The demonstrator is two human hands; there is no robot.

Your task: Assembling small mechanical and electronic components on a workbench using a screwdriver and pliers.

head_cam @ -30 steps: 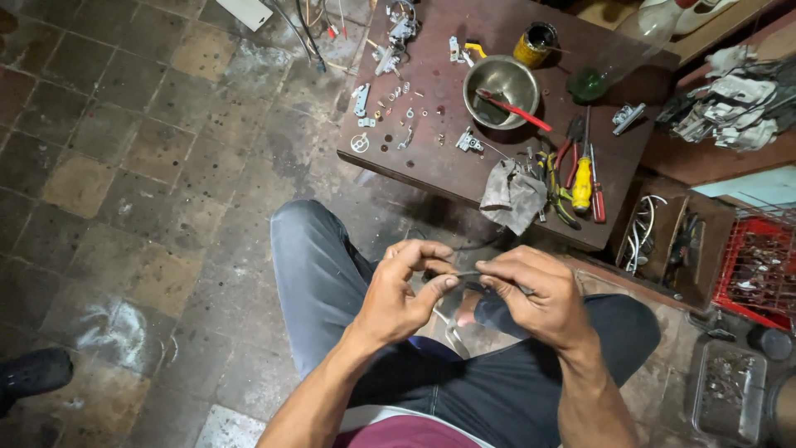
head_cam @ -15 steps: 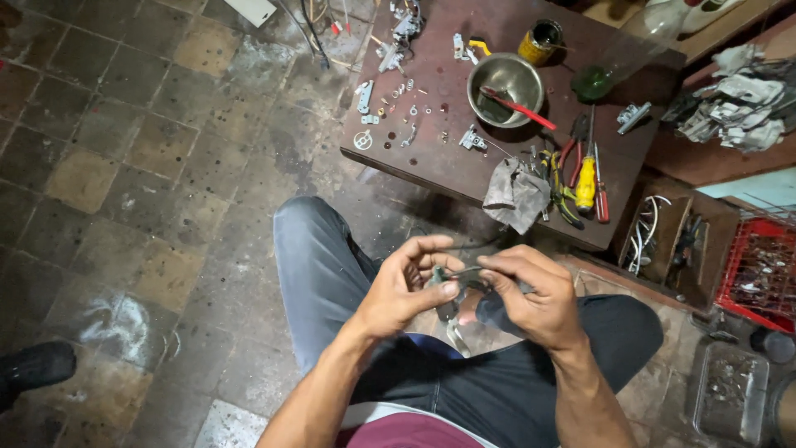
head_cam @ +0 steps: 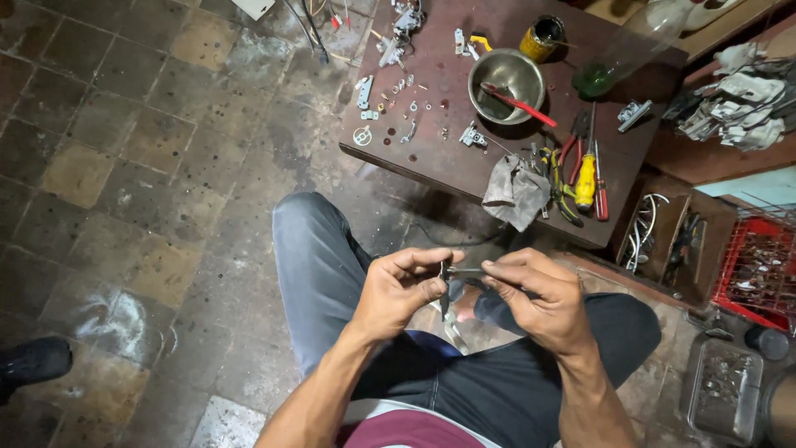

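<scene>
Above my lap, my left hand (head_cam: 404, 290) and my right hand (head_cam: 537, 297) meet on a small dark metal part (head_cam: 461, 271), a thin rod-like piece pinched between the fingertips of both. My left thumb and forefinger grip its left end. My right fingers curl over its right end and hide much of it. I sit in grey trousers (head_cam: 315, 265) on a low seat, knees apart.
A low dark red table (head_cam: 464, 166) stands ahead with a metal bowl (head_cam: 506, 79), a yellow tin (head_cam: 541, 37), pliers and screwdrivers (head_cam: 584, 174), a grey rag (head_cam: 514, 192) and several small metal parts (head_cam: 398, 108). A red crate (head_cam: 759, 265) and boxes sit right. Someone's black shoe (head_cam: 33, 362) is at left.
Both hands stay together on the small part. The fingers have shifted slightly, with the part now held more level between them.
</scene>
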